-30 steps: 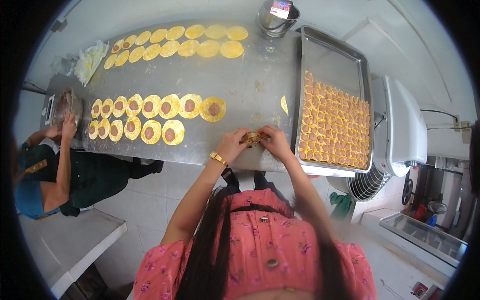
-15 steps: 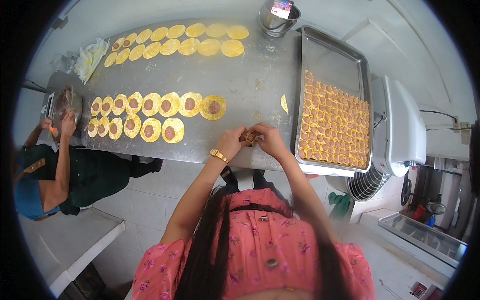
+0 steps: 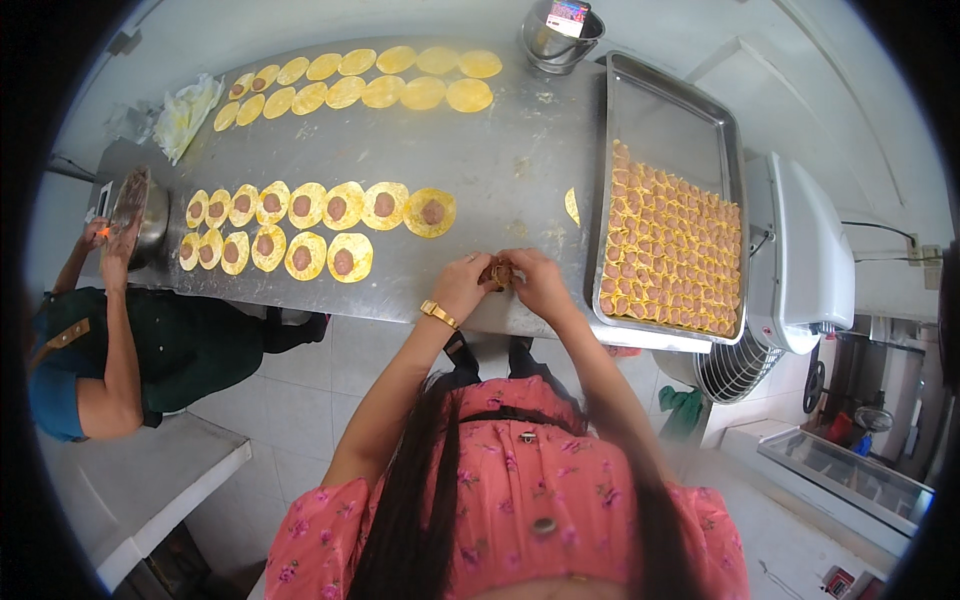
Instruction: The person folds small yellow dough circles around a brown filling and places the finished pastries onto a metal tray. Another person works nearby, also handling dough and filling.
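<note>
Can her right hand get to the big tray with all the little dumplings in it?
Probably yes. Her right hand is busy pinching a dumpling together with her left hand, but the tray sits right beside it on the table, with nothing in between.

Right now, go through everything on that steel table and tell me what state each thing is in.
Dumpling: pinched between left hand and right hand, over the table's near edge.
Filled wrappers: flat, open, a dab of filling on each.
Plain wrappers: flat, unfilled.
Tray: near part packed with finished dumplings, far end bare.
Metal cup: upright.
</note>
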`<state>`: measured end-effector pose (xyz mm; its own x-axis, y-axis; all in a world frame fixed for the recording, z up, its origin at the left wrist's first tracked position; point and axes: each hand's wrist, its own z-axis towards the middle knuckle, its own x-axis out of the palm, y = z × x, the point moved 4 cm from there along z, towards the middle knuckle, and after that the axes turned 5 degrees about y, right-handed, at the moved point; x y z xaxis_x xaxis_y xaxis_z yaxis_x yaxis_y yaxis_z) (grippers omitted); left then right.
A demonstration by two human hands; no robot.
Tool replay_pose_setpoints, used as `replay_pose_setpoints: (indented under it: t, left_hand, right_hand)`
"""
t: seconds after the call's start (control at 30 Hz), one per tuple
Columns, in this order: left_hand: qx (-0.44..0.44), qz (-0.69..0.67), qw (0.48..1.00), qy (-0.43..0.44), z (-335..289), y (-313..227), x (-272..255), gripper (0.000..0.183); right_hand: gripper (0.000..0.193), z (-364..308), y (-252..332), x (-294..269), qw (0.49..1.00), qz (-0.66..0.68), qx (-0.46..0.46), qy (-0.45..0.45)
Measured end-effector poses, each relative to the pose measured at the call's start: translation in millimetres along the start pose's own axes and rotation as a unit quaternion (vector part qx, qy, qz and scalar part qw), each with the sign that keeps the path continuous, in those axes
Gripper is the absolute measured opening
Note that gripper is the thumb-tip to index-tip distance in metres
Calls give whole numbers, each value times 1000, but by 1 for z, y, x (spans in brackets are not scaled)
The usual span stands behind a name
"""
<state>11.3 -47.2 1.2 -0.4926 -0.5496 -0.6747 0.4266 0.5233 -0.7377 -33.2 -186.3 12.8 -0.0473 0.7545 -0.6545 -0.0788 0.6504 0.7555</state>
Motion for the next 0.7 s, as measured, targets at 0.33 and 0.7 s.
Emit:
replay_pose_setpoints:
  t: [0.33, 0.7]
  left_hand:
    - [-6, 2, 1000, 4, 2, -1, 6, 24]
    - [-76, -30, 997, -11, 0, -5, 11, 23]
  right_hand:
    - [36, -5, -9, 5, 1000, 8, -3, -12]
    - [31, 1, -11, 0, 996, 75, -24, -44]
